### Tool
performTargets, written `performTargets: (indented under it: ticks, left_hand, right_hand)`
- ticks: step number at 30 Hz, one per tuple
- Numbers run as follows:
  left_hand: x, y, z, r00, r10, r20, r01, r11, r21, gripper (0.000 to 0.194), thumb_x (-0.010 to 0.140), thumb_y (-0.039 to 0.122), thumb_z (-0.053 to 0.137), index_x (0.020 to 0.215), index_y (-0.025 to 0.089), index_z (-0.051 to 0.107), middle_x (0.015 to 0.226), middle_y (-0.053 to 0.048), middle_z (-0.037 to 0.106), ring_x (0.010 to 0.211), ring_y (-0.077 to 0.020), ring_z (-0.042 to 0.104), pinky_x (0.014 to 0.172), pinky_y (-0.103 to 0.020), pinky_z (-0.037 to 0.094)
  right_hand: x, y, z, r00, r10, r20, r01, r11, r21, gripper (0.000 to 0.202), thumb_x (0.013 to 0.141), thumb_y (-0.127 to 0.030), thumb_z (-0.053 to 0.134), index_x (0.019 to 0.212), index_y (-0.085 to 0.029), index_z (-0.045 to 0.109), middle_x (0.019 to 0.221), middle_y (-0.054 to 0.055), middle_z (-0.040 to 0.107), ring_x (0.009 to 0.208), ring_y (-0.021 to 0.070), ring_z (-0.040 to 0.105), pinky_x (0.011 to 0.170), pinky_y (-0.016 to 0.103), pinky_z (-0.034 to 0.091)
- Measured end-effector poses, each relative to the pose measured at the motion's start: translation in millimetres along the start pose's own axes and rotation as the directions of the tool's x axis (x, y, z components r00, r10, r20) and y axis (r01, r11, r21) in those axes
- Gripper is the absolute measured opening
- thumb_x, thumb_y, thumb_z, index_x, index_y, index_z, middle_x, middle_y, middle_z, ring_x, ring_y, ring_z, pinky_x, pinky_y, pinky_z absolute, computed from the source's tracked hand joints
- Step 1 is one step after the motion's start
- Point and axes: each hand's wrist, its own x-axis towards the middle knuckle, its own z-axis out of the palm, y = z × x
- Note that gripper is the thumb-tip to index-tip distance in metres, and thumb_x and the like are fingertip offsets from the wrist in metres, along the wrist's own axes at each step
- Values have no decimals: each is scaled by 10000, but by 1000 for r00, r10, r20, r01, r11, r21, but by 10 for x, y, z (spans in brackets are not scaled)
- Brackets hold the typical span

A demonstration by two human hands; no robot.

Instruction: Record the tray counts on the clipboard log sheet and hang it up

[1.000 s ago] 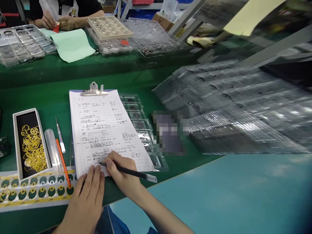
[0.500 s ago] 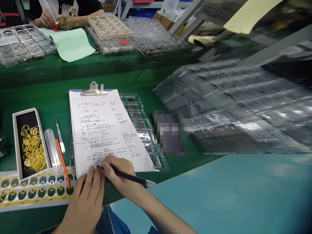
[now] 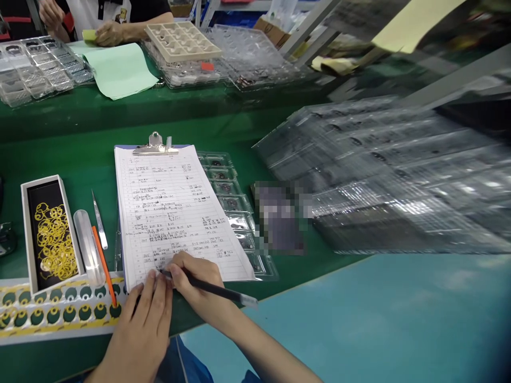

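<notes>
A clipboard with a metal clip (image 3: 155, 146) holds lined paper sheets (image 3: 171, 213) covered in handwriting. My right hand (image 3: 202, 284) is closed around a black pen (image 3: 219, 290), its tip at the lower left of the top sheet. Flat on the sheet's bottom edge lies my left hand (image 3: 146, 314), fingers stretched out and holding nothing. Under the clipboard, a clear plastic tray (image 3: 229, 204) with small dark parts sticks out on the right.
Left of the clipboard are a box of yellow rings (image 3: 56, 239), tweezers (image 3: 99, 221), an orange stick (image 3: 104, 266) and a sticker strip (image 3: 59, 314). Stacked clear trays (image 3: 399, 186) stand right. Across the bench, a co-worker's hand (image 3: 109, 33) holds a yellow-green piece.
My hands and the pen stay almost where they were. Across the bench, one of the co-worker's hands has lifted to the left, and a yellow-green piece now shows by the other.
</notes>
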Motion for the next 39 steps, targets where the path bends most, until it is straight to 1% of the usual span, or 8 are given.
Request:
performTargets:
  ticks: [4,10,15,17,23,30,35,39]
  left_hand:
    - [5,2,-1,1000,-2,6,2,1000,-10,423,901,191,456,1294,38,494,1555,-139,274,1490,-284,86,1043,-385,313]
    - [5,7,-10,1000,1,-7,-1,1000,-8,397,938,163,370,1290,25,491,1580,-147,197,1491,-287,79,1051,-395,292]
    - [18,2,-18,1000,-10,-3,10,1000,-22,379,959,160,340,1268,42,524,1400,-138,491,1488,-273,100,1037,-392,302]
    - [18,-1,-19,1000,-5,-8,5,1000,-24,379,958,154,334,1265,37,524,1342,-136,536,1487,-280,99,1034,-393,300]
    - [-11,3,-11,1000,1,6,-1,1000,-6,438,861,215,525,1266,49,548,1432,-141,454,1473,-289,148,1045,-388,308]
    - [9,-1,-21,1000,-3,-9,2,1000,-28,381,927,151,383,1260,35,525,1331,-138,537,1478,-278,135,1048,-388,288]
    - [12,-9,-22,1000,7,-1,-7,1000,-9,403,893,194,476,1262,46,541,1377,-134,504,1458,-280,194,1042,-382,306]
    - [3,-4,-5,1000,3,3,-3,1000,3,413,878,211,505,1255,48,547,1394,-138,489,1468,-285,168,1045,-379,310]
  right_hand:
    - [2,-7,2,1000,8,-3,-8,1000,-9,269,964,-138,434,695,-132,448,570,-23,439,472,37,396,449,153,327]
    - [6,-7,-9,1000,-1,-3,1,1000,10,263,964,-124,428,702,-132,449,572,-22,455,479,38,422,458,154,332]
    - [-2,21,-8,1000,-8,17,7,1000,15,273,972,-153,432,700,-135,447,566,-21,443,471,42,409,450,160,327]
    - [-5,28,-7,1000,-7,8,7,1000,30,280,976,-159,428,697,-138,440,562,-20,442,470,43,409,449,161,326]
    - [-17,16,-2,1000,21,9,-21,1000,14,281,973,-158,423,694,-138,446,566,-12,457,471,48,419,449,169,332]
    - [-15,29,-15,1000,-9,23,8,1000,4,274,978,-170,431,708,-132,453,584,-12,457,488,42,421,467,162,341]
    - [-26,18,-7,1000,10,12,-11,1000,16,276,978,-170,424,705,-137,448,571,-14,449,475,44,414,450,166,333]
    - [-32,18,-4,1000,-12,16,12,1000,5,263,977,-171,427,717,-139,450,579,-14,457,480,43,418,458,168,340]
